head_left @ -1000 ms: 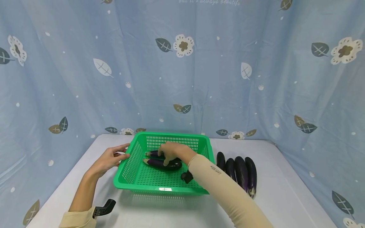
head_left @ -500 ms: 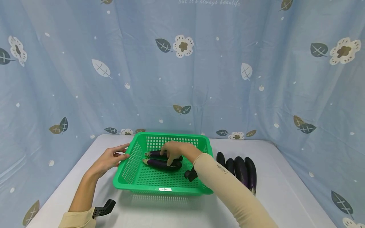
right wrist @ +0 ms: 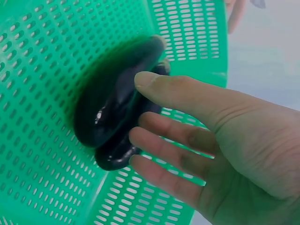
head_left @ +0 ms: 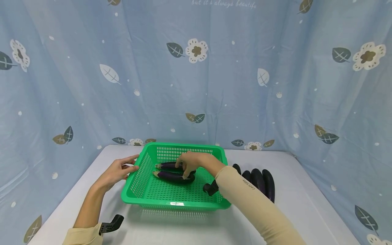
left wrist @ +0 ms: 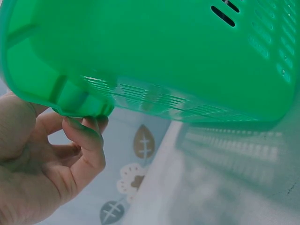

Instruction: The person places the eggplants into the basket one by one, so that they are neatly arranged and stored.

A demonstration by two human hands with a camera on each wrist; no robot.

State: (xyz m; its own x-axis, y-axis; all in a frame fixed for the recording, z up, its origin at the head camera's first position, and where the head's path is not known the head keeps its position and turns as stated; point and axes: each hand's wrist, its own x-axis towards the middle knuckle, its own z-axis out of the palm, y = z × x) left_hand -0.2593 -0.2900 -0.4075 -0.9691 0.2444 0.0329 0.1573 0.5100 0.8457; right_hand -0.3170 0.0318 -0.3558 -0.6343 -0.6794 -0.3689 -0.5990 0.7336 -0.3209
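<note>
Two eggplants (head_left: pixel 171 177) lie side by side in the green basket (head_left: pixel 202 205), lower centre of frame. The right hand (head_left: pixel 191 161) is over them, fingers released; the left hand (head_left: pixel 114 173) grips the rim. Advisable: steady the rim lightly, avoid nudging either eggplant.

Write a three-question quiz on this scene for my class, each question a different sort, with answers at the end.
1. How many eggplants show inside the green basket, where the right hand is?
2. True or false: the left hand touches the basket's rim.
3. In the head view, the other eggplants lie on the white table:
A) to the basket's left
B) to the basket's right
C) between the basket and the person

Key:
1. Two.
2. True.
3. B.
</note>
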